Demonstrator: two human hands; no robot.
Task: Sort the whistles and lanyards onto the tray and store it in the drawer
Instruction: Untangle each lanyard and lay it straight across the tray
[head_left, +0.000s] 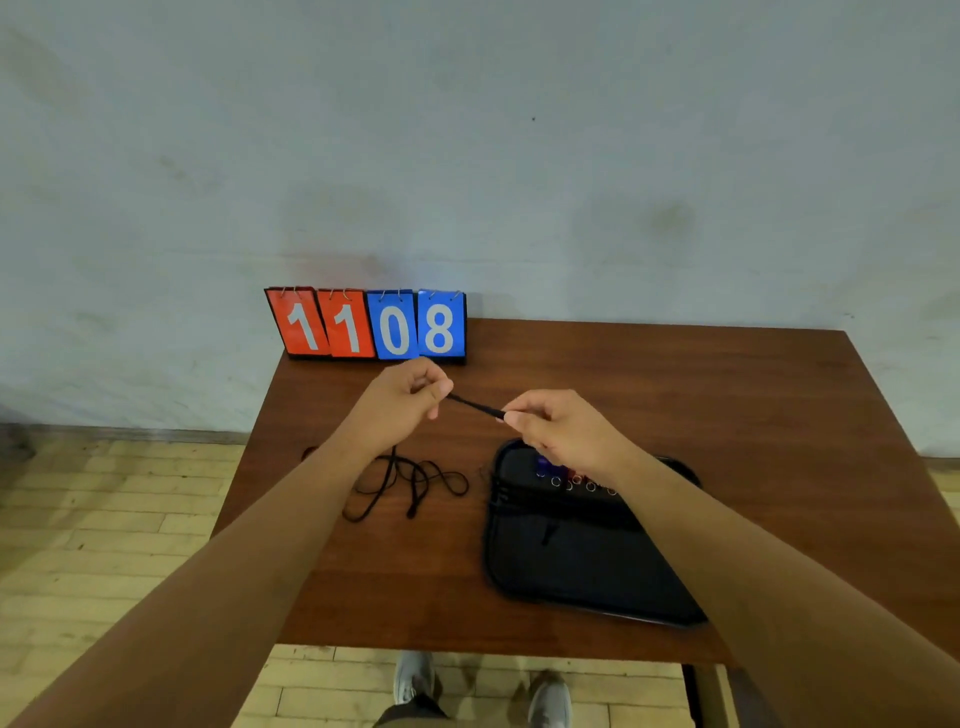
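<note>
A black lanyard (475, 405) is stretched taut in the air between my two hands above the table. My left hand (402, 397) pinches one end and my right hand (558, 428) pinches the other. Loose black lanyards (410, 480) lie tangled on the table under my left wrist. A black tray (571, 561) sits at the right front of the table. Several whistles with small metal rings (571, 480) lie along its far side, partly hidden by my right hand. Folded lanyards (514, 501) lie across the tray beneath them.
The brown wooden table (753, 415) stands against a pale wall. A flip scoreboard (366, 325) showing 11 and 08 stands at its back left corner. Wooden floor and my shoes (415, 680) show below the front edge. No drawer is in view.
</note>
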